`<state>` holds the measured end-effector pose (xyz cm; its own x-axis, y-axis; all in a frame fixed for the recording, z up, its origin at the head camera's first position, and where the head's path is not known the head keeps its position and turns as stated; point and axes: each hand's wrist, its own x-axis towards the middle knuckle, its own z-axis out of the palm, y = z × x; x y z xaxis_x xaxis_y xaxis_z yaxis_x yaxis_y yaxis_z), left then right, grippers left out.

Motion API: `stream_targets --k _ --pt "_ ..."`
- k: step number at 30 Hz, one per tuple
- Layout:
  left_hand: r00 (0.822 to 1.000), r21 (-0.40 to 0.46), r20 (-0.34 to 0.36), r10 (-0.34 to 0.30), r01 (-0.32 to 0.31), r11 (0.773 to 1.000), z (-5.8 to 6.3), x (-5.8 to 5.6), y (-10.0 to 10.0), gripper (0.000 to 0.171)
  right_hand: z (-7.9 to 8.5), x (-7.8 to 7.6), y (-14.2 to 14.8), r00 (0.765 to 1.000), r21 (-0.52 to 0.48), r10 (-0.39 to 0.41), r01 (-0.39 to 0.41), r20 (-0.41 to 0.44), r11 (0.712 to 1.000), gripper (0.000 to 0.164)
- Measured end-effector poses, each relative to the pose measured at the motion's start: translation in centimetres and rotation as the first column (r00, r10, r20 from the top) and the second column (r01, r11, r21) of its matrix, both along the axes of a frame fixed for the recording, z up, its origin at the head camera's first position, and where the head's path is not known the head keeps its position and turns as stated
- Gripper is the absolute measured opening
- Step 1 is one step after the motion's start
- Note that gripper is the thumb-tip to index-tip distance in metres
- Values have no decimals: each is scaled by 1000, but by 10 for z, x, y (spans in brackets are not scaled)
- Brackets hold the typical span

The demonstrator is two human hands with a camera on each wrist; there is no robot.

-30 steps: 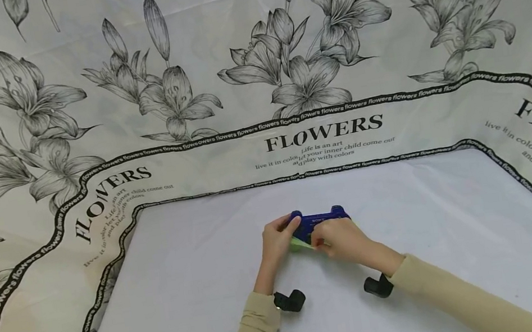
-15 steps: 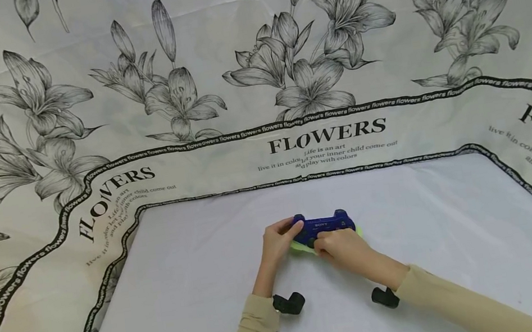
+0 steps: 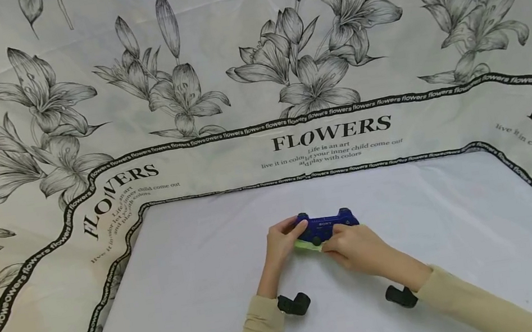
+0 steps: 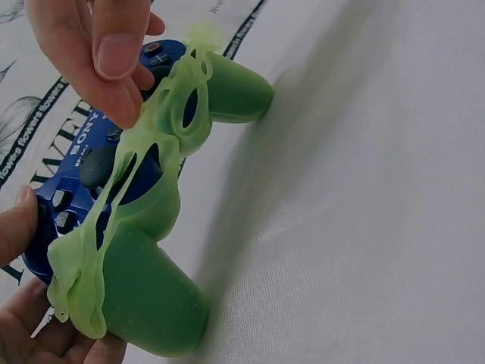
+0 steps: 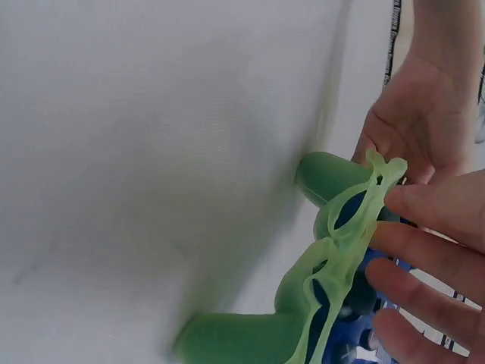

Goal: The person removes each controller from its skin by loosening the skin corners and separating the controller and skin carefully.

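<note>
Blue controller (image 3: 325, 229) w/ green cover (image 4: 155, 299) is btwn L fingers (image 4: 15, 230) clamped on its end & R fingers (image 4: 117, 54) pinching cover

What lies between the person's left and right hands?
A blue plastic game controller with a light-green rubbery sleeve partly over it, seen in the head and left wrist views.

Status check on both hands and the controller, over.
Left hand holds blue controller by its left end. Right hand pinches green sleeve on it. Possibly in the way: sleeve's loose edge, bunched across controller front.
</note>
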<state>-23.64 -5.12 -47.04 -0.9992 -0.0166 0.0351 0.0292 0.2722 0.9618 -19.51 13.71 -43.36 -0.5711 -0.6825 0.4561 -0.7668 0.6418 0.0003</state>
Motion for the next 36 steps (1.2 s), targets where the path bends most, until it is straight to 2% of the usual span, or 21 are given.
stream_targets --k 4,8,11,16,18,19,21,24,27,29,31,33,34,36 --pt "999 -21 4 45 -44 999 -1 0 2 45 1 0 11 998 -47 -7 10 64 999 6" --pt "998 -33 29 58 -57 998 -2 0 1 45 -2 0 26 987 -176 -36 64 155 982 10" --pt "998 -27 49 41 -40 999 -1 0 0 47 -6 -3 39 983 -303 -43 96 178 948 13" --pt "997 -14 58 47 -46 999 2 -1 0 48 -12 -13 57 983 -443 -113 167 146 881 14" --pt "996 -17 58 61 -60 998 3 1 0 48 -14 -16 62 968 -468 -154 232 199 853 11" --pt "996 -16 61 68 -67 998 3 2 0 47 -15 -17 65 952 -469 -171 275 252 839 10" --pt "996 -17 54 75 -74 997 4 4 1 46 -17 -17 69 904 -442 -198 364 379 820 12" --pt "995 3 52 83 -84 996 4 8 4 45 -19 -14 76 785 -366 -186 466 590 805 25" --pt "994 31 65 84 -86 996 4 10 2 44 -19 -14 80 662 -349 -90 500 744 793 36" --pt "993 42 89 76 -80 996 3 11 1 44 -18 -14 82 583 -361 -11 518 812 775 40" --pt "992 32 115 56 -60 998 2 11 -2 45 -17 -15 84 515 -363 41 543 856 757 43" --pt "990 1 137 41 -41 999 1 10 -6 46 -16 -17 84 458 -346 63 566 887 749 46" --pt "988 -13 149 38 -37 999 2 10 -8 46 -16 -18 84 440 -341 72 571 895 747 47" --pt "984 -14 179 24 -22 1000 1 10 -13 46 -17 -21 84 419 -337 85 575 904 746 49"
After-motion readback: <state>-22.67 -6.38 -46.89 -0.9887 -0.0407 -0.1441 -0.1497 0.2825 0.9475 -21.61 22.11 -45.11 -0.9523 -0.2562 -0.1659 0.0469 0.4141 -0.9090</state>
